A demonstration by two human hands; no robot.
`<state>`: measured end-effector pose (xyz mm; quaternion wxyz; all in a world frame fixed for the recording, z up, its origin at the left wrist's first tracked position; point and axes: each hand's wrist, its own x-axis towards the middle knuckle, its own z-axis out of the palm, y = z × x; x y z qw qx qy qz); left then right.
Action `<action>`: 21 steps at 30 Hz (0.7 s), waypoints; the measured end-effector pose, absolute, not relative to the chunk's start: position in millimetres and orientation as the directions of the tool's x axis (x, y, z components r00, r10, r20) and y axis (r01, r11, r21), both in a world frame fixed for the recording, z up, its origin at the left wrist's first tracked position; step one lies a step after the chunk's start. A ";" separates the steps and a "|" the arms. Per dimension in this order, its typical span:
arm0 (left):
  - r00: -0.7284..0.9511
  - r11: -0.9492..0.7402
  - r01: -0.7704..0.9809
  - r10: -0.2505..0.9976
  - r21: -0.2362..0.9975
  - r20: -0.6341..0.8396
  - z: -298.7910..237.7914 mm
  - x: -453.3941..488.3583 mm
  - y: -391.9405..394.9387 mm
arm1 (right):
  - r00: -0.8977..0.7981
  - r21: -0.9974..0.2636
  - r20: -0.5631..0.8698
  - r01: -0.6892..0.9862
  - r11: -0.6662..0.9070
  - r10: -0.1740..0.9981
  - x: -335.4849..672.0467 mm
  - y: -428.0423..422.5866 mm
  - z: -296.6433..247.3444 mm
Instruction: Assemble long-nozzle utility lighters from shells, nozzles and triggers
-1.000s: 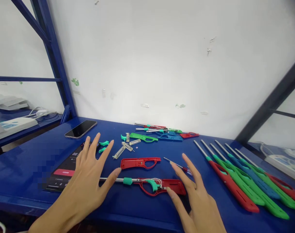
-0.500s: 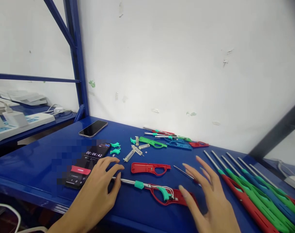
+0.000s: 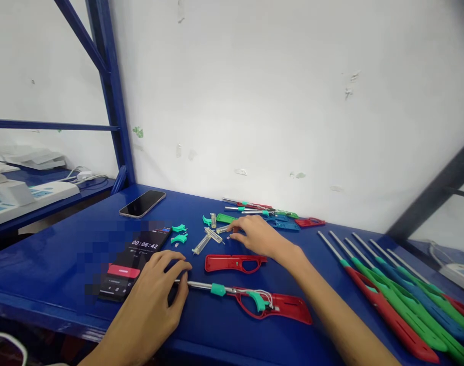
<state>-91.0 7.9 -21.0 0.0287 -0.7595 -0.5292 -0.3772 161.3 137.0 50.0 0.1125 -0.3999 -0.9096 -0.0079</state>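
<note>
A half-built red lighter (image 3: 288,308) lies open near the bench's front edge, with a teal trigger (image 3: 257,300), white wires and a metal tube carrying a teal collar (image 3: 218,290). My left hand (image 3: 155,300) is curled over the tube's left end, thumb and fingers pinching it. My right hand (image 3: 258,236) reaches across to the small loose parts, its fingertips closed on the end of a small clear tube (image 3: 222,230). A separate red shell half (image 3: 235,263) lies between my hands.
A phone showing a timer (image 3: 136,254) lies by my left hand, a dark phone (image 3: 142,203) farther back. Teal triggers (image 3: 178,233), clear tubes (image 3: 201,244), coloured shell halves (image 3: 281,222) and several finished lighters (image 3: 388,295) lie on the blue bench (image 3: 44,264).
My right hand left the red lighter's handle and moved back and left to the clear tube. My left hand curled from spread open onto the metal tube's end. The view shifted.
</note>
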 end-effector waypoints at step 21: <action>0.143 -0.436 0.815 0.789 0.382 0.597 -23.9 -92.0 13.0 | -0.664 0.010 0.307 0.719 0.695 0.682 157.6 132.6 24.4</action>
